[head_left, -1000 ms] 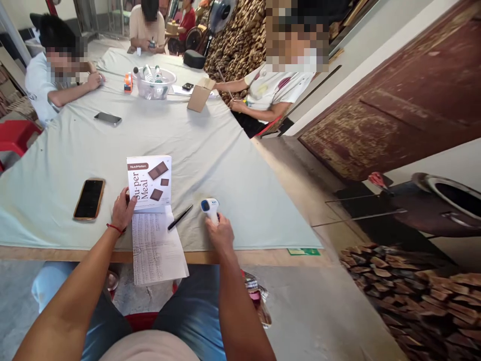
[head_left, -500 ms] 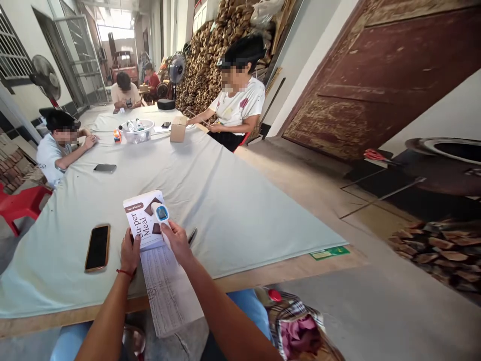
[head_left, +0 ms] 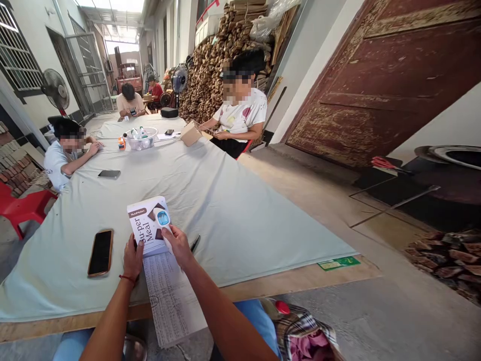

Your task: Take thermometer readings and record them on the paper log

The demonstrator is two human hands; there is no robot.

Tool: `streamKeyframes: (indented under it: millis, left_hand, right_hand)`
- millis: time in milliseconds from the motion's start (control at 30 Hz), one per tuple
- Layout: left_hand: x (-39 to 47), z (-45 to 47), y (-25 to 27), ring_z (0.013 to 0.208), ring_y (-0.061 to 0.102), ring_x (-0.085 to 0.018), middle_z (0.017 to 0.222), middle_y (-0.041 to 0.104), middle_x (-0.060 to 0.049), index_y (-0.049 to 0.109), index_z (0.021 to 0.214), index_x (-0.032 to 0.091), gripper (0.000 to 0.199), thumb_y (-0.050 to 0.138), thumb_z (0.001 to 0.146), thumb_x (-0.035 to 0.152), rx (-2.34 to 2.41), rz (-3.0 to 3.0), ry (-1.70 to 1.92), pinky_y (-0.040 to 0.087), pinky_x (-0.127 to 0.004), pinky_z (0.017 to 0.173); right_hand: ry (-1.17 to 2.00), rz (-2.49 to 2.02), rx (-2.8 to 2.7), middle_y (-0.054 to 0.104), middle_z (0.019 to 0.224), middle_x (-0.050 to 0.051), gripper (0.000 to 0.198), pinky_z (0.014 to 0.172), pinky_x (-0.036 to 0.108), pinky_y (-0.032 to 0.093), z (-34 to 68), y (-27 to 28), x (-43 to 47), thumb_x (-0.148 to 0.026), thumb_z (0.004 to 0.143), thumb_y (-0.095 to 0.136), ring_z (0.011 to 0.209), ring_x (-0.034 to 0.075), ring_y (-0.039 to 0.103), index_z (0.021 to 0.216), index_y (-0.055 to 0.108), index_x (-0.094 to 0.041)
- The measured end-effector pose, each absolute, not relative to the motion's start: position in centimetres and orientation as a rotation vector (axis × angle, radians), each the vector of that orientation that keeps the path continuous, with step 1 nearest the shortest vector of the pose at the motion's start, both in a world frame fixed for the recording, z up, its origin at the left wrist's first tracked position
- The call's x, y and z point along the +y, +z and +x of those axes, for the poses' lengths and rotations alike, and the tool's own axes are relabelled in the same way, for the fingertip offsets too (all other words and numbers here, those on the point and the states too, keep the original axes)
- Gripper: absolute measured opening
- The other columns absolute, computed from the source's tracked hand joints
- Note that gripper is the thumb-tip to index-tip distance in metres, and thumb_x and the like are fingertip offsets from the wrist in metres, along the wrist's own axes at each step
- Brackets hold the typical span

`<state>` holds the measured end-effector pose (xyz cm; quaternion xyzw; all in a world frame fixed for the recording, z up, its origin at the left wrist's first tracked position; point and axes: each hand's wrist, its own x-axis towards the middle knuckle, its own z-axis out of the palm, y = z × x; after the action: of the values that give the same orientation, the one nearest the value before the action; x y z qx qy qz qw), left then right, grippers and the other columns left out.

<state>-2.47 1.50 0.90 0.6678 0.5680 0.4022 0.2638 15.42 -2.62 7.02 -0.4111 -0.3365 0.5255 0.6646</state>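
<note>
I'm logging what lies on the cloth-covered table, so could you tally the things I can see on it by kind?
Phones: 3
Boxes: 2 (Su-per Meal box, cardboard box)
Thermometer in right hand: 1
Pen: 1
Printed sheet: 1
Bowl of bottles: 1
Total: 9
</note>
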Motion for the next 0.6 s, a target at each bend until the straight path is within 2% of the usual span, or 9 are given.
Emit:
streamKeyframes:
  millis: [433, 600]
  left_hand:
    - [1.9, -2.6, 0.1, 0.118, 0.063, -0.032, 0.125, 0.070, -0.014, 0.057, 0.128, 0.020, 0.046, 0.046, 0.095, 0.050, 1.475, 1.857, 1.091, 0.049, -0.051, 0.103]
    - [2.0, -2.7, -0.2, 0.120, 0.062, -0.032, 0.125, 0.069, -0.015, 0.050, 0.137, 0.019, 0.052, 0.050, 0.093, 0.048, 1.474, 1.856, 1.100, 0.048, -0.051, 0.105]
  right_hand:
    - [1.287, -0.890, -0.637, 0.071, 0.068, -0.001, 0.045, 0.062, 0.032, 0.053, 14.8, 8.2, -2.7, -0.060, 0.064, 0.080, 0.060, 0.018, 0.062, 0.081, 0.068, -0.021]
    - [1.274, -0.851, -0.615, 0.073, 0.074, 0.001, 0.046, 0.067, 0.033, 0.054, 15.2, 8.6, -3.7, -0.058, 0.065, 0.081, 0.070, 0.021, 0.067, 0.089, 0.071, -0.020]
